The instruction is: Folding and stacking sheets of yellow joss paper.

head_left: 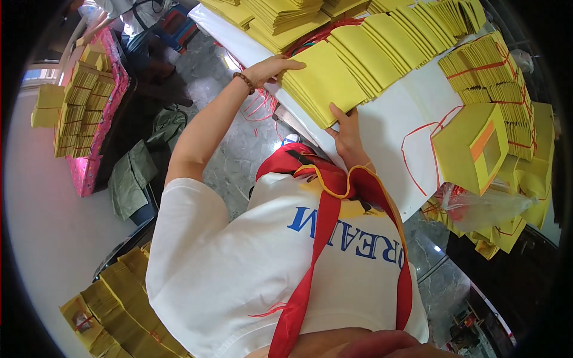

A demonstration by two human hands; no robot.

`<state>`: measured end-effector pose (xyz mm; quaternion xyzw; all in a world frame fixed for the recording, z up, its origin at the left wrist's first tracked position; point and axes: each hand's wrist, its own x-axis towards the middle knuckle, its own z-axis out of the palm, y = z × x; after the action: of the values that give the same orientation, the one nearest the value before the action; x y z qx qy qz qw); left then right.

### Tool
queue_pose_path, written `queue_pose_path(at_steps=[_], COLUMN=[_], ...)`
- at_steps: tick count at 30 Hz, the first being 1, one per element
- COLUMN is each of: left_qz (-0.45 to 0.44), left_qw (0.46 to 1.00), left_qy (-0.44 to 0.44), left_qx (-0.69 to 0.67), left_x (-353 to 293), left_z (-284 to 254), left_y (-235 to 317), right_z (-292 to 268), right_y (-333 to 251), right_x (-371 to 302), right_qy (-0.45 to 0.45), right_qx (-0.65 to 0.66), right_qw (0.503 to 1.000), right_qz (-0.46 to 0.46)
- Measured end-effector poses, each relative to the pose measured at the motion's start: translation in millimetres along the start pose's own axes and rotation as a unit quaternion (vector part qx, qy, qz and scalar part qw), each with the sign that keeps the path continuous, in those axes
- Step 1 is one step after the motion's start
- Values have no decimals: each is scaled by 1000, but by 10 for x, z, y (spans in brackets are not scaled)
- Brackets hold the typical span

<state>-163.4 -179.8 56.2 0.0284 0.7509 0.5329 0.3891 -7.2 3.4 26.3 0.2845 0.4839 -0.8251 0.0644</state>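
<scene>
A stack of flat yellow paper envelopes (325, 80) lies at the table's near edge, at the end of a long overlapping row of the same kind (382, 48). My left hand (271, 70), with a beaded bracelet at its wrist, grips the stack's left corner, fingertips on top. My right hand (346, 134) holds the near right corner, with its thumb on the top face and its other fingers partly hidden beneath. The stack seems slightly fanned along its left side.
Red-tied yellow bundles (489, 77) and an angular yellow piece (471, 146) with a red string sit on the right of the white table (394, 131). More bundles (83, 107) are stacked on a pink-covered table at left. A person (134, 24) stands beyond it.
</scene>
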Motion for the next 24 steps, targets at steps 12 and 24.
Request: queue_pose_path(at_steps=[12, 24], left_qz=[142, 270], left_qw=[974, 930], left_qy=[15, 1], left_qx=[-176, -251], left_x=[-257, -1005], left_z=[188, 634], left_y=[-344, 37], right_z=[-138, -228], right_y=[9, -101], right_x=[10, -609], right_qy=[-88, -119], right_qx=[44, 101], right_qw=[995, 967], right_qz=[-10, -202])
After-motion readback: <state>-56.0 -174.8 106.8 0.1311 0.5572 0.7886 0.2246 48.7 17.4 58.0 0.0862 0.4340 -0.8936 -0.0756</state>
